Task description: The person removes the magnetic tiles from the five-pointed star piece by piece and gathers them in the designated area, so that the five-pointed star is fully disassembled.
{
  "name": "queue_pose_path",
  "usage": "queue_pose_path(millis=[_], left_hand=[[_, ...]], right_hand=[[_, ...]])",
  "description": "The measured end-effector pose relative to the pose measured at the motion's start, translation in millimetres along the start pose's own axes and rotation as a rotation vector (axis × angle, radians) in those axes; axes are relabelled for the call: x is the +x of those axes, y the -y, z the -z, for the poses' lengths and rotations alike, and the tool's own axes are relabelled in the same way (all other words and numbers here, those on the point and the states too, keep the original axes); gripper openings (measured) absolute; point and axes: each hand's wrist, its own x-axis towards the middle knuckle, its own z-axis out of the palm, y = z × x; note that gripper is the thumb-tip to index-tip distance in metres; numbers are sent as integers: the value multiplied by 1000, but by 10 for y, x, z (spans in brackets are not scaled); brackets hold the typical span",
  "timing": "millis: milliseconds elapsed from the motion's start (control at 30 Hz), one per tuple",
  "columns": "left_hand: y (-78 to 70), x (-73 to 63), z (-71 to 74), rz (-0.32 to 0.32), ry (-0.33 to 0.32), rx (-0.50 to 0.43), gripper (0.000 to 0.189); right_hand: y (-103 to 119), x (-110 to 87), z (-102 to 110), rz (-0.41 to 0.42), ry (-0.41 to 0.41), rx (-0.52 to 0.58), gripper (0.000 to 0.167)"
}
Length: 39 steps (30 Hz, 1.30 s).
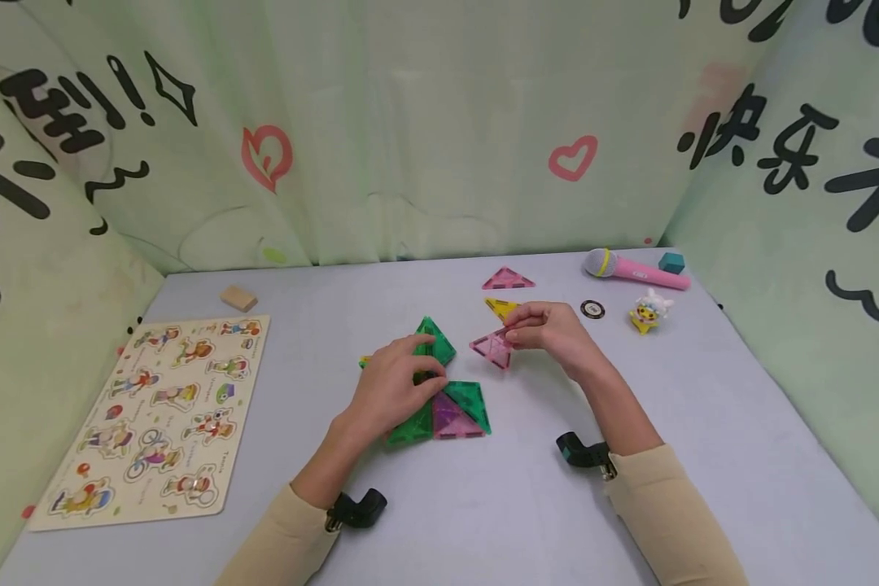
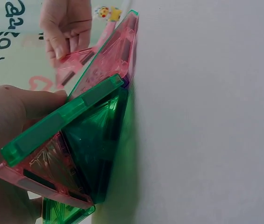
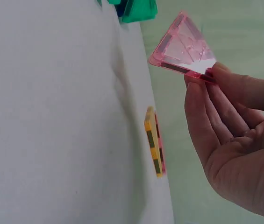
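My left hand (image 1: 390,384) grips a cluster of see-through magnetic tiles (image 1: 470,400) on the table, thumb and fingers spread across it. Green triangles make up most of the cluster, with pink and purple ones among them. Seen from the left wrist, green and pink tiles (image 2: 96,140) stand tilted against each other, and part of the palm side is hidden. To the right, my right hand (image 1: 553,335) pinches a pink triangular magnetic tile (image 3: 185,49) by one corner between thumb and fingers, held up off the table and apart from the cluster.
Behind the right hand lie a yellow triangle tile (image 1: 501,308) and a pink one (image 1: 509,279). A toy microphone (image 1: 637,268), teal block (image 1: 671,262), round black-and-white disc (image 1: 592,309) and small figurine (image 1: 649,312) sit at right. A picture puzzle board (image 1: 154,423) and wooden block (image 1: 238,298) occupy the left.
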Motion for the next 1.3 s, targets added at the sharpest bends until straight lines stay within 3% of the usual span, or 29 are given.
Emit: queue_pose_path(millis=[167,433,733,1033,1167,1300], left_hand=[[11,-5,-17,4,17,15,12],[12,-14,-26,-1,38,38,17],[3,-15,-17,-18,58,52,19],[2,-21,-27,-11,57,8,17],[-1,-19,-27,-10,58,-5,16],[-9,-10,-31,-15,54,-9,16]], right_hand=[[-90,24,112,-69,-69,-6,29],[-181,58,123,-134,-121,-104,28],[-289,110,107,-83,-172,-351,22],[-283,119,77,-42,-224,-460,21],[-215,99,46,-18,-162,-441,23],[-151,71,-15,1,5,-400,25]])
